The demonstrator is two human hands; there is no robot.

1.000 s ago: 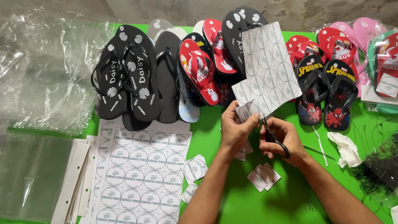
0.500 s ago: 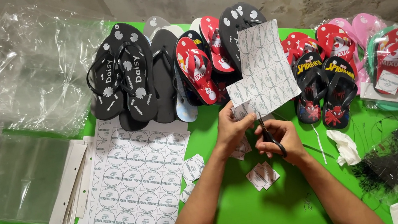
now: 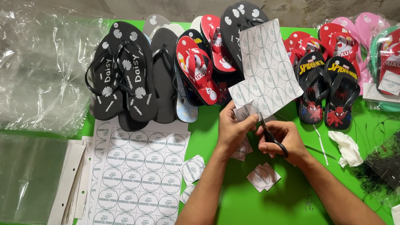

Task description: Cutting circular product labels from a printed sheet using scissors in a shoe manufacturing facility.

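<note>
Above the green table (image 3: 253, 213), the left hand (image 3: 232, 129) pinches a white paper sheet of round labels (image 3: 263, 69) while the right hand (image 3: 282, 138), fingers closed through black-handled scissors (image 3: 270, 134), cuts its lower edge.

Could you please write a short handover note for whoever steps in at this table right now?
Left hand holds a partly cut label sheet upright over the green table.
Right hand works scissors at the sheet's lower edge.
Done: several cut labels lie on the table near the hands.
Left: most of the held sheet, plus a full label sheet on the stack at left. Sandals are lined up behind.
</note>
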